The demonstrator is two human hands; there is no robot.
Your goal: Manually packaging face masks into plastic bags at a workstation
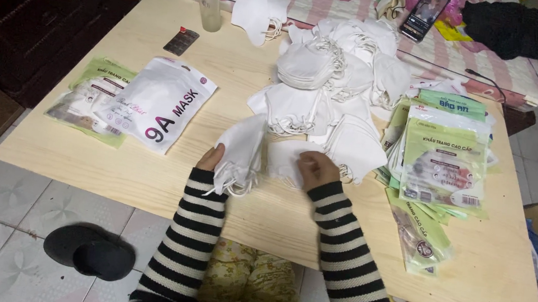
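Note:
My left hand (pixel 210 158) grips a small stack of folded white face masks (pixel 240 155), their ear loops dangling below. Just beside it, my right hand (pixel 316 167) pinches a single white mask (pixel 286 160) lying on the light wooden table (pixel 123 160). Both arms wear black-and-white striped sleeves. Behind the hands a large heap of loose white masks (pixel 331 79) spreads across the middle of the table.
White and green mask packets (pixel 159 102) lie at the left, and a fanned stack of green packets (pixel 442 163) at the right. A drinking glass (pixel 209 7) and small dark card (pixel 181 41) stand at the back. A phone (pixel 424 13) rests on the bed beyond. Black slippers (pixel 88 250) sit on the tiled floor.

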